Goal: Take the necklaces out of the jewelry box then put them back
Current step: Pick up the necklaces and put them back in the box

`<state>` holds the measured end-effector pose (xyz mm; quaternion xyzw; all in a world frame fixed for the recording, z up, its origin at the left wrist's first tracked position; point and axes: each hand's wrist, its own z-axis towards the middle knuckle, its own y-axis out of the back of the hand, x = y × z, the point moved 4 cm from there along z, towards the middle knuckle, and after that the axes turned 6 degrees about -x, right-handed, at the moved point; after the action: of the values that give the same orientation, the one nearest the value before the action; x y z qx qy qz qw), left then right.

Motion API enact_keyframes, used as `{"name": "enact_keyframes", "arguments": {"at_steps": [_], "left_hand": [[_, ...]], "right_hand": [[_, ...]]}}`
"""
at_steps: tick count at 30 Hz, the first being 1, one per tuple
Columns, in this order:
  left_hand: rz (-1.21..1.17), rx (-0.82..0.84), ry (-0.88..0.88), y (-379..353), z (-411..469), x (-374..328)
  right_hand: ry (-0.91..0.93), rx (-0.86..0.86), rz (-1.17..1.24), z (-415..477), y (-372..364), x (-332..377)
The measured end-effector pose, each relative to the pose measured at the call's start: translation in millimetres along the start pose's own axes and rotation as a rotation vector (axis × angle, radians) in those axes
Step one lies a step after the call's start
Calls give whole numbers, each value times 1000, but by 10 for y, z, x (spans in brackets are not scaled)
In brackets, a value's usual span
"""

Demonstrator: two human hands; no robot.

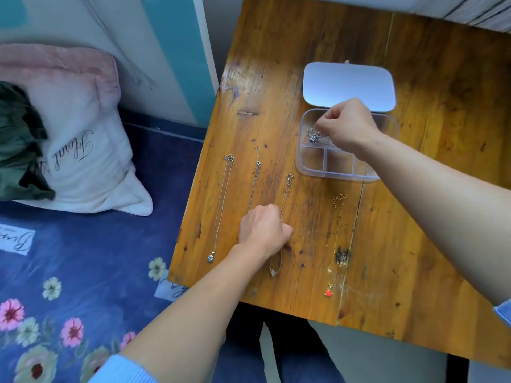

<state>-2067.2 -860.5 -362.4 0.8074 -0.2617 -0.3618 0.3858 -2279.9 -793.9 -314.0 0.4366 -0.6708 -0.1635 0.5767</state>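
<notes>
A clear plastic jewelry box [311,164] with several compartments stands open on the wooden table, its lid [348,85] raised behind it. My right hand [349,125] hovers over the box's far-left compartment, fingers pinched on a bunched silver necklace [313,135]. Several necklaces lie stretched out in front of the box: a silver one with a round pendant [219,208], a second silver chain [255,172], a thin chain [286,194] and a gold one with a red pendant [334,241]. My left hand [264,229] rests as a fist on the table, over the second and third chains.
The wooden table [414,230] ends close to me and at the left. A bed with a blue floral cover [83,258] and a white and pink pillow [80,134] lies to the left. My legs show below the table's near edge.
</notes>
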Motion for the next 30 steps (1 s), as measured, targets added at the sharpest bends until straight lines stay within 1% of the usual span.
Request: {"name": "enact_keyframes", "arguments": {"at_steps": [1,3,5,6,9,12,14,16,19,22,25,28,30], "left_hand": [[-43,-39,-22,11,-18,16],[-198,-119,-116,75,-60,8],[-433,-176,-179,200,-100,-47],[-556,-185,-168,261,-109,-79],[-868,-120,-66,403,-73,-230],[-1060,-99,-50,554,60,-427],[-1189,-108,-27,661,184,-553],[-1324,-82,34,738,312,-691],[-1501,-13,154,829,516,-877],[-1595,36,237,880,715,-1006],[-1589,60,298,800,873,-1039],[-1491,35,352,662,946,-1005],[-1350,-22,321,606,957,-965]], "right_hand": [[25,-55,-8,-26,55,-23],[62,-257,17,-126,255,-128],[66,-422,59,-273,455,-335],[52,-457,66,-340,514,-466],[14,-449,13,-472,519,-767],[3,-471,-41,-468,444,-854],[-95,-444,28,-436,381,-929],[-193,-385,129,-421,308,-1027],[-220,-383,162,-425,266,-1104],[-250,-388,180,-383,272,-1148],[-248,-378,182,-369,263,-1177],[-241,-393,183,-369,243,-1205],[-239,-401,187,-358,227,-1227]]}}
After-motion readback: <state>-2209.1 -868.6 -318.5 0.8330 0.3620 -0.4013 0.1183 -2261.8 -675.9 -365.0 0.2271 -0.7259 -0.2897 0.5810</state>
